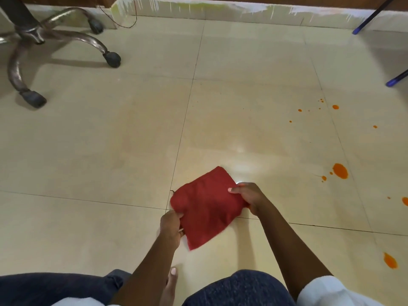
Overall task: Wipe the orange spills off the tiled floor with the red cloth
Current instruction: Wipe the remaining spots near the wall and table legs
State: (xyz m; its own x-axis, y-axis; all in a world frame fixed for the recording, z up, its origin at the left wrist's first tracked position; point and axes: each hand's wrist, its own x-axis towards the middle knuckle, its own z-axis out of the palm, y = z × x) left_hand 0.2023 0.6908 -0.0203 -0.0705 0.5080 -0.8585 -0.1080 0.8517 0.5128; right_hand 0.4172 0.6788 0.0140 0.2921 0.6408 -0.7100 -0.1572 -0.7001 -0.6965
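both hands on the folded cloth, spills off to your right

your left hand (171, 226) pinches the cloth (205, 206) at its near-left edge and your right hand (247, 196) grips the right edge, thumb on top, so neither is free. the cloth, folded into a flat pad, seems to rest on the floor (110, 151) just ahead of you. judge it light, soft and floppy: dragged by one corner it would likely bunch, so keep the fold and press a flat palm on its middle to wipe. the floor looks glossy, so it should slide easily. the spills (340, 171), one big blob and scattered drops, lie well apart to the right, unwiped. a chair base (55, 38) stands far left.
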